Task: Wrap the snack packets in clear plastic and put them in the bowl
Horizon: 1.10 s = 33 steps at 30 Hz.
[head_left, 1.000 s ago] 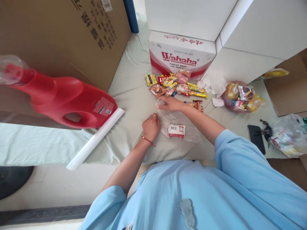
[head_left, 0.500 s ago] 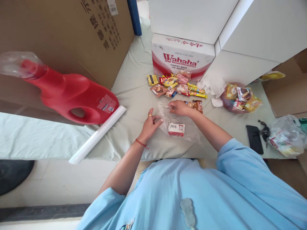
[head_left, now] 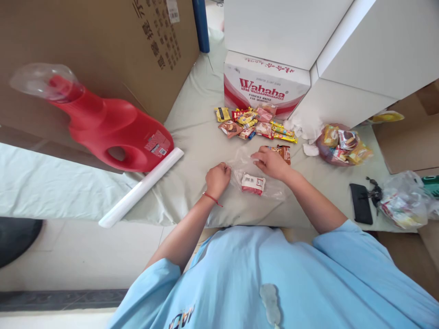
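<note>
A clear plastic bag (head_left: pixel 270 188) lies flat on the pale sheet with a small white and red snack packet (head_left: pixel 253 183) inside it. My left hand (head_left: pixel 217 179) is closed in a fist at the bag's left edge, pinching the plastic. My right hand (head_left: pixel 270 163) rests curled on the bag's far edge, fingers closed on the plastic. A brown snack packet (head_left: pixel 284 152) lies just beyond my right hand. Several bright snack packets (head_left: pixel 254 125) lie scattered farther back.
A red detergent jug (head_left: pixel 109 130) lies on its side at left beside a white roll (head_left: pixel 142 187). A Wahaha carton (head_left: pixel 264 87) and white boxes stand behind. Two bags of snacks (head_left: pixel 343 144) (head_left: pixel 404 201), a black phone (head_left: pixel 361 209) and keys sit at right.
My right hand has pulled back toward me along the bag. My left hand spread its fingers half a second ago and has closed into a fist at the bag's left edge.
</note>
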Motion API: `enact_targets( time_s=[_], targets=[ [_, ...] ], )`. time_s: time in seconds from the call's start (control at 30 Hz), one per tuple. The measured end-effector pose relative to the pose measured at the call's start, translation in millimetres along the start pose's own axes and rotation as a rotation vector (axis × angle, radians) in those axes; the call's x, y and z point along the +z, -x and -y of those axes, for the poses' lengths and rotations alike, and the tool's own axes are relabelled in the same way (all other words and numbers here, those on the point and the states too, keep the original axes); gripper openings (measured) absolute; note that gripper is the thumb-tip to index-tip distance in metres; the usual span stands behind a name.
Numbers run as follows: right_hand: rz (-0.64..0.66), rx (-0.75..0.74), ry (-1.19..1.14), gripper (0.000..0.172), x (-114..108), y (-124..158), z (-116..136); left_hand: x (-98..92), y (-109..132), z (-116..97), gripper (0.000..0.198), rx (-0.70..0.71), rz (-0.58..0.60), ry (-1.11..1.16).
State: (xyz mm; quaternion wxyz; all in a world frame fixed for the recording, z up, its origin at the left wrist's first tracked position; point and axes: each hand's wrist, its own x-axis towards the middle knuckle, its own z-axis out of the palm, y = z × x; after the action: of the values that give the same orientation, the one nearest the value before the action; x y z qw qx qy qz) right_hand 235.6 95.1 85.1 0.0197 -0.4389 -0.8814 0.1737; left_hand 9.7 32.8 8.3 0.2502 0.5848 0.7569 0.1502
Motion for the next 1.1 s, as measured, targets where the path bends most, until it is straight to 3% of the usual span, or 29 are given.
enact_targets(
  time_s=[0.13,0.27,0.37,0.47,0.57,0.67,0.73,0.83,0.9,1.03,1.1],
  targets=[
    [0.181,-0.046,0.154,0.048,17.2,36.9,36.8,-1.4,-3.5,-0.3,0.023,-0.023,-0.023,0.072],
    [0.312,-0.045,0.183,0.055,40.5,50.5,56.2,-6.9,-1.6,1.4,0.026,-0.017,0.003,0.258],
    [0.285,0.000,0.139,0.049,50.9,47.0,59.0,-11.1,12.7,-4.7,0.034,0.038,0.032,0.363],
    [0.234,0.022,0.026,0.041,57.6,45.7,56.4,-12.2,31.9,-19.4,0.034,0.182,0.073,0.503],
    [0.144,-0.084,-0.168,0.041,59.3,58.8,45.9,-8.1,43.9,-34.4,0.034,0.360,0.159,0.495],
    [0.084,-0.218,-0.392,0.046,56.3,85.5,26.9,0.8,50.3,-41.8,0.041,0.503,0.236,0.341],
    [-0.018,-0.108,-0.443,0.039,57.0,104.1,13.1,8.6,57.1,-43.2,0.041,0.583,0.227,0.159],
    [-0.249,0.312,-0.264,0.041,67.7,125.2,-3.1,21.4,73.5,-43.4,0.050,0.642,0.140,-0.110],
    [-0.293,0.475,-0.140,0.045,77.1,134.4,-9.2,29.2,84.3,-43.1,0.055,0.640,0.100,-0.229],
    [-0.244,0.424,-0.290,0.019,77.6,136.7,-10.3,40.0,94.2,-42.1,0.055,0.632,0.069,-0.352],
    [-0.255,0.414,-0.421,0.018,66.8,123.4,-4.4,41.8,93.9,-42.4,0.055,0.634,0.054,-0.366]
  ],
)
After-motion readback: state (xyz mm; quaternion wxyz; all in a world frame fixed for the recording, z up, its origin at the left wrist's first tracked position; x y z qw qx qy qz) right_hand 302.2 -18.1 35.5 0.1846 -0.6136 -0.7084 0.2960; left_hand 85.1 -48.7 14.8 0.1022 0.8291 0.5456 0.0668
